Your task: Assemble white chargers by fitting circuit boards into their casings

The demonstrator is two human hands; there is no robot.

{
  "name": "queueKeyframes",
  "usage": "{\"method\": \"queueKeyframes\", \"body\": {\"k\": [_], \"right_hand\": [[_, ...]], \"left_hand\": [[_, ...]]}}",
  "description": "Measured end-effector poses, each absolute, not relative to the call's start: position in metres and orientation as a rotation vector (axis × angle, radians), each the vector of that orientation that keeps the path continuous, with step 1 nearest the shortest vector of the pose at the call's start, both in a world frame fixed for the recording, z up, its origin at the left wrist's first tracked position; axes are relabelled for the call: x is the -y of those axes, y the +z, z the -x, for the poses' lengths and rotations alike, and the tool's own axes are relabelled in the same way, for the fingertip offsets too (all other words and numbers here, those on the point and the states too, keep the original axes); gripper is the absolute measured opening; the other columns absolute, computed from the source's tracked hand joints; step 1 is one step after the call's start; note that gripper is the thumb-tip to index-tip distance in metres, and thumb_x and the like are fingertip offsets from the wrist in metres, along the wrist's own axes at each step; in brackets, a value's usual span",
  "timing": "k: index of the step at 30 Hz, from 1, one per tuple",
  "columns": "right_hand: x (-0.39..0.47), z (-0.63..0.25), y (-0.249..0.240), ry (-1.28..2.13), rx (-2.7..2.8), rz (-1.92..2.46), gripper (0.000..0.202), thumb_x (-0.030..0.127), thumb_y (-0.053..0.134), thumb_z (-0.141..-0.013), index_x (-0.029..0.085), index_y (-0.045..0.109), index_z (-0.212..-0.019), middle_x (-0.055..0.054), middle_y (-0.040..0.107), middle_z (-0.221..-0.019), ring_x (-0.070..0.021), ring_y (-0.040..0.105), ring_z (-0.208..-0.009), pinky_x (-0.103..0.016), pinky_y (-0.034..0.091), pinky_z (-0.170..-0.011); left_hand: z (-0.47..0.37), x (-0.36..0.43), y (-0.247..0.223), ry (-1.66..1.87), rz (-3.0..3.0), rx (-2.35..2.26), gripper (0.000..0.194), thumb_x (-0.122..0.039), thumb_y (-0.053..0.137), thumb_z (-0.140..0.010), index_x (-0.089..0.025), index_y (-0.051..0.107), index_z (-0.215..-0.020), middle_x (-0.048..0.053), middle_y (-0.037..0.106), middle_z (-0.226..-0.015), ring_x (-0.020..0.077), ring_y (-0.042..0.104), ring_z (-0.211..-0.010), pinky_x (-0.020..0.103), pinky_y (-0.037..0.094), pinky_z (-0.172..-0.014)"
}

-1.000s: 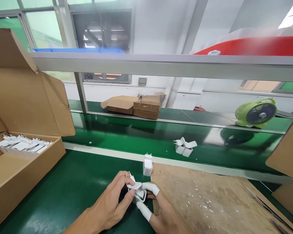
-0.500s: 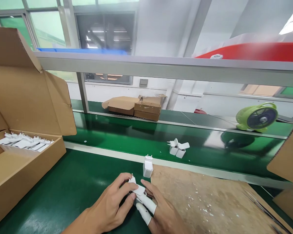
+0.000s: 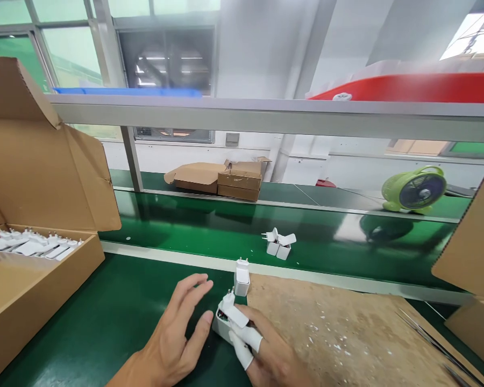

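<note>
My right hand (image 3: 262, 344), with white covers on two fingers, grips a white plug adapter (image 3: 222, 329) whose pronged lid is tilted off its casing. Part of the inside shows at the opening. Just left of it, my left hand (image 3: 181, 333) is open, fingers spread and apart from the adapter. Another white plug adapter (image 3: 242, 278) stands upright, prongs up, beyond my right hand at the board's corner. Two more white adapters (image 3: 278, 244) with lifted lids sit together on the green conveyor belt (image 3: 210, 228).
A cardboard box (image 3: 44, 290) at the left holds many white plug parts (image 3: 34, 244). Tweezers (image 3: 431, 344) lie on the scuffed brown board (image 3: 326, 328) at the right. Farther back are a green fan (image 3: 415, 189), small cartons (image 3: 239, 185) and a metal shelf rail (image 3: 266, 115).
My left hand has let go of the adapter and moved away to the left, its fingers opening. My right hand still holds it. The belt adapters have shifted slightly left in view.
</note>
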State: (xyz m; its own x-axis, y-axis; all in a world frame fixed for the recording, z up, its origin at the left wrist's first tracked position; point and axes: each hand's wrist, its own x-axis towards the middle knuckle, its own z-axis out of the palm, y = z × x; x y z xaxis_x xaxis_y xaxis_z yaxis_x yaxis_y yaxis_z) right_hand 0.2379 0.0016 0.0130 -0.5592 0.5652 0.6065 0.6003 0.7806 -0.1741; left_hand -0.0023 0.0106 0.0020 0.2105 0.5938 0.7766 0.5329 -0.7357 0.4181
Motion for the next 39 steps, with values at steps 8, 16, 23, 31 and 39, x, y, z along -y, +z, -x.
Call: {"method": "queueKeyframes", "body": {"k": [8, 16, 23, 31, 39], "right_hand": [[-0.008, -0.240, -0.005, 0.043, 2.243, 0.844, 0.052, 0.005, 0.048, -0.096, 0.023, 0.064, -0.141, -0.014, 0.071, -0.136, -0.0228, 0.073, -0.123, -0.032, 0.063, -0.106], [-0.010, -0.231, -0.011, 1.360, 1.363, 1.072, 0.062, 0.074, 0.073, -0.087, 0.019, 0.075, -0.117, -0.016, 0.079, -0.111, -0.0337, 0.076, -0.107, -0.049, 0.066, -0.095], [-0.007, -0.223, -0.014, 1.690, 1.077, 1.017, 0.090, 0.089, 0.083, -0.063, 0.014, 0.071, -0.111, -0.016, 0.079, -0.099, -0.0316, 0.077, -0.086, -0.050, 0.065, -0.084], [-0.004, -0.221, -0.004, 1.667, 1.080, 1.067, 0.090, 0.087, 0.087, -0.057, 0.014, 0.074, -0.109, -0.013, 0.078, -0.097, -0.0299, 0.076, -0.087, -0.052, 0.065, -0.089], [0.000, -0.225, 0.000, 1.679, 1.122, 1.003, 0.071, 0.075, 0.081, -0.079, 0.018, 0.071, -0.119, -0.011, 0.080, -0.106, -0.0303, 0.077, -0.093, -0.047, 0.062, -0.091]], "left_hand": [[0.005, -0.015, -0.006, 1.373, -2.199, -1.117, 0.053, -0.026, 0.056, -0.106, -0.040, 0.038, -0.154, 0.009, 0.050, -0.146, 0.0209, 0.063, -0.124, 0.043, 0.063, -0.110], [-0.016, -0.006, -0.023, 1.276, -2.303, -0.933, 0.114, -0.015, 0.084, -0.082, -0.033, 0.013, -0.168, 0.015, 0.050, -0.140, 0.0267, 0.067, -0.115, 0.046, 0.068, -0.099], [-0.024, -0.003, -0.013, 1.612, -2.418, -0.862, 0.059, -0.034, 0.054, -0.108, -0.016, 0.033, -0.160, 0.016, 0.064, -0.129, 0.0196, 0.068, -0.114, 0.031, 0.065, -0.102], [-0.018, -0.003, -0.010, 1.624, -2.485, -0.880, 0.056, -0.039, 0.052, -0.110, -0.012, 0.036, -0.157, 0.018, 0.069, -0.127, 0.0197, 0.072, -0.114, 0.030, 0.065, -0.101], [-0.017, -0.002, -0.006, 1.636, -2.457, -0.732, 0.061, -0.034, 0.058, -0.108, -0.011, 0.033, -0.159, 0.019, 0.070, -0.130, 0.0207, 0.071, -0.116, 0.032, 0.065, -0.103]]}}
